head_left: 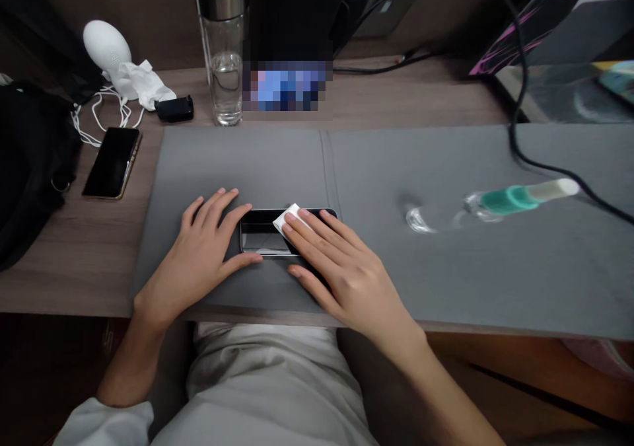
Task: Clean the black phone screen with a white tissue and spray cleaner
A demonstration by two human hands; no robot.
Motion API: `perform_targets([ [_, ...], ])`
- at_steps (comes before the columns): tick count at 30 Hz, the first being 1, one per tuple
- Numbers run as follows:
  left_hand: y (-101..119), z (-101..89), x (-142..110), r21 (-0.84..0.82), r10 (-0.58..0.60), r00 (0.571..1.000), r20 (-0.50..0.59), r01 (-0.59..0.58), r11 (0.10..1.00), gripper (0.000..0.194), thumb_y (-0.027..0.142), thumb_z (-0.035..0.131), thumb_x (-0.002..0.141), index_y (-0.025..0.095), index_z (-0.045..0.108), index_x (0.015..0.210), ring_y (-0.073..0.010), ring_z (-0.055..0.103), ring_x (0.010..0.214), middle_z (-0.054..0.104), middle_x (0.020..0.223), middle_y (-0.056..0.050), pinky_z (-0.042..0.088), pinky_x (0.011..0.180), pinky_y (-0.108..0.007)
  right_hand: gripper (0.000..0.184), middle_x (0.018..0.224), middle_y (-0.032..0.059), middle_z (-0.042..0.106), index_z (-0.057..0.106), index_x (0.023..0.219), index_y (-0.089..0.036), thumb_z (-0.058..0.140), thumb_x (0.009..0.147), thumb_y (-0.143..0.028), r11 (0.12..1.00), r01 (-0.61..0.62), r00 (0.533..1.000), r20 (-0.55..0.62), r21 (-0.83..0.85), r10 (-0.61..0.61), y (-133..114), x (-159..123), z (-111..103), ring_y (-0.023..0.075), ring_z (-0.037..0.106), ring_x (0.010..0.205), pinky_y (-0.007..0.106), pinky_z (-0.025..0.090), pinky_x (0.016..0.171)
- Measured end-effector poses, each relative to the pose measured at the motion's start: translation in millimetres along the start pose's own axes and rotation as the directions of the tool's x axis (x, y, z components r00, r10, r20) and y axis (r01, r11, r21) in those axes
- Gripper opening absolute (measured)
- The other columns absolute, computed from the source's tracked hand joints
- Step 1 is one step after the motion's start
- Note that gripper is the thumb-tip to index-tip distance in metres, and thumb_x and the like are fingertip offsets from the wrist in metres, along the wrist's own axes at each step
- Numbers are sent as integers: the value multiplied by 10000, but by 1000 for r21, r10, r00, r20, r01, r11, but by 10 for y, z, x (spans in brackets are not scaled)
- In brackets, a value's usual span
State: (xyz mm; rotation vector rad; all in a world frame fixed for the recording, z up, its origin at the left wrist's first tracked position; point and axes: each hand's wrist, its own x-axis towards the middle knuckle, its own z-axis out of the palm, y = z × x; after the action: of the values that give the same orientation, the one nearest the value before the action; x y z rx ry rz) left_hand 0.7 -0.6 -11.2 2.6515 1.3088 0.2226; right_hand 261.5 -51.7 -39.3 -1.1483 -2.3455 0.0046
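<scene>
A black smartphone (265,240) lies sideways on the grey desk mat, its glossy screen facing up. My left hand (195,254) holds its left end, index finger at the far edge and thumb at the near edge, with the other fingers spread on the mat. Under the outstretched fingers of my right hand (349,271) is a folded white tissue (286,220), pressed onto the screen. The hand covers the phone's right part. To the right, a clear bottle with green liquid and a white top (510,199) lies on its side beside a small clear cap (419,221).
The grey mat (238,158) covers much of the wooden desk. Behind it stands a glass water bottle (228,69). At left are another phone (113,163), a black clip-like object (174,108), a white rounded device (106,43) and cables. A black cable (555,168) crosses the right side.
</scene>
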Motion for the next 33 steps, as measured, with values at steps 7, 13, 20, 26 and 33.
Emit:
perform_targets([
  [7, -4, -3, -3, 12, 6, 1000, 5, -6, 1000, 789, 720, 420, 1045, 154, 446, 1593, -342, 317, 1636, 389, 1718, -211, 233, 1333, -588, 676, 1592, 149, 586, 350, 1678, -158, 611, 1060, -240, 1000, -7, 1000, -5, 15, 7, -3, 1, 4, 294, 504, 1530, 535, 440, 1281],
  [13, 2, -8, 0, 6, -8, 1000, 15, 8, 1000, 770, 726, 419, 1046, 188, 438, 1597, -330, 308, 1643, 389, 1722, -194, 230, 1334, -580, 730, 1603, 129, 575, 276, 1711, -202, 608, 1062, -260, 1000, -15, 1000, -3, 27, 15, -4, 1, 13, 299, 507, 1526, 541, 443, 1279],
  [20, -8, 9, -6, 5, -7, 1000, 6, 7, 1000, 765, 714, 450, 1042, 194, 436, 1602, -329, 308, 1642, 387, 1723, -190, 219, 1339, -573, 722, 1614, 116, 562, 287, 1710, -216, 602, 1062, -265, 998, -30, 1000, 3, 46, 30, -3, -5, 16, 300, 502, 1529, 532, 429, 1290],
  [26, -4, 3, -1, 10, 0, 1000, 11, 0, 1000, 775, 719, 430, 1043, 174, 447, 1593, -334, 311, 1640, 393, 1718, -198, 222, 1337, -573, 679, 1607, 140, 572, 353, 1681, -169, 612, 1059, -256, 999, -21, 1000, 0, 34, 21, -4, -3, 17, 296, 490, 1541, 527, 420, 1295],
  [33, -11, 8, -2, -12, -8, 1000, 8, 8, 1000, 743, 701, 462, 1048, 207, 440, 1602, -330, 301, 1646, 386, 1725, -182, 208, 1344, -575, 681, 1612, 133, 568, 356, 1679, -169, 615, 1055, -246, 999, -16, 1000, 6, 32, 16, -3, -3, 12, 292, 488, 1542, 514, 417, 1297],
])
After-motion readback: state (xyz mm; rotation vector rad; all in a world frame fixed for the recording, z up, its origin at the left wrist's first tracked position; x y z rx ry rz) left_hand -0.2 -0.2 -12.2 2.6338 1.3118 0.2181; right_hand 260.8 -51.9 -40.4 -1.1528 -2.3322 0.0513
